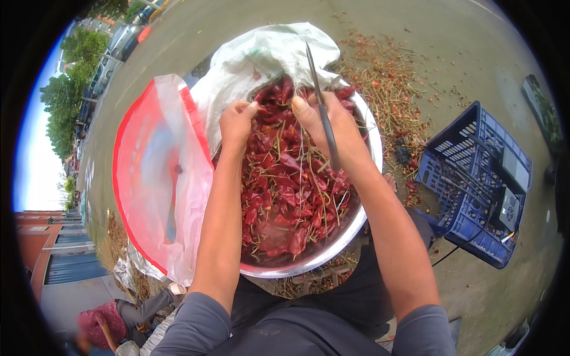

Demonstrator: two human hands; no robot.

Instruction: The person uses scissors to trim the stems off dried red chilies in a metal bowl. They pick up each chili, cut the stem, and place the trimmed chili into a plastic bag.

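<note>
**A:** And there's your left hand (237, 124), over the far left part of the basin (297, 272), fingers curled in, thumb up against the forefinger!

**B:** Closed, yes, though I can't tell whether you've got a chilli in that pinch. Now your right hand (325, 121), just across from it: you're gripping a long dark tool (313, 68), its point standing up past the basin's far edge, its handle lying back toward your wrist.

**A:** Below both hands, your dried red chillies (252, 213), heaped in the basin right down toward its near edge, thin stems tangled all through them.

**B:** Over the far left edge, a crumpled white sack (234, 71); off the left edge, a see-through bag (139, 160) with a red border.

**A:** Beyond the far right edge, loose stalks (392, 83) scatter across the ground (427, 29).

**B:** Further right, a blue crate (481, 250) sits tilted in your view, a black box (509, 207) at its side.

**A:** And away behind you to the left, a person (107, 323) in a red top, bent low!
</note>
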